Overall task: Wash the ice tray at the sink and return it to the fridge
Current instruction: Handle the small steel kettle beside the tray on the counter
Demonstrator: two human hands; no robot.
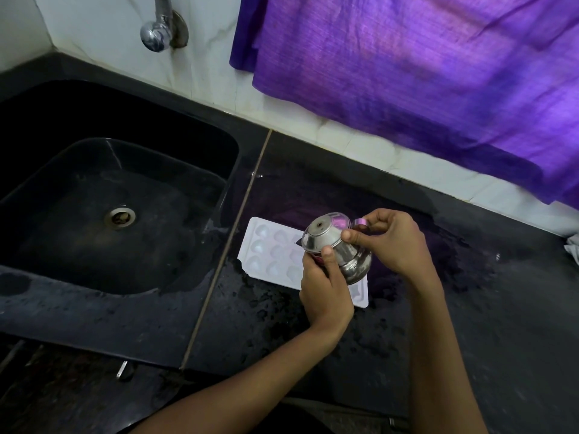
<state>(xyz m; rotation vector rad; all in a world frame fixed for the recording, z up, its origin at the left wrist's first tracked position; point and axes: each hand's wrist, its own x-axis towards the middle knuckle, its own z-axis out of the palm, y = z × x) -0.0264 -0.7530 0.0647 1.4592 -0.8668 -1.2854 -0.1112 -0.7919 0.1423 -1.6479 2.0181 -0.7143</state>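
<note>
Both hands grip a steel pot [340,249] (tilted).

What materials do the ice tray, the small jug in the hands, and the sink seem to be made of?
Ice tray: probably plastic, white and slightly translucent, with thin moulded rounded cells.
Small jug: metal, likely polished stainless steel; it mirrors the purple cloth.
Sink: black with a dull sheen; stone, composite or plastic, cannot tell. Its drain ring looks metal.

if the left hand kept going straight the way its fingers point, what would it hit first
The left hand already grips the steel pot; pushing on up and away, it would likely meet the right hand at the pot's far side, though depth is unclear.
</note>
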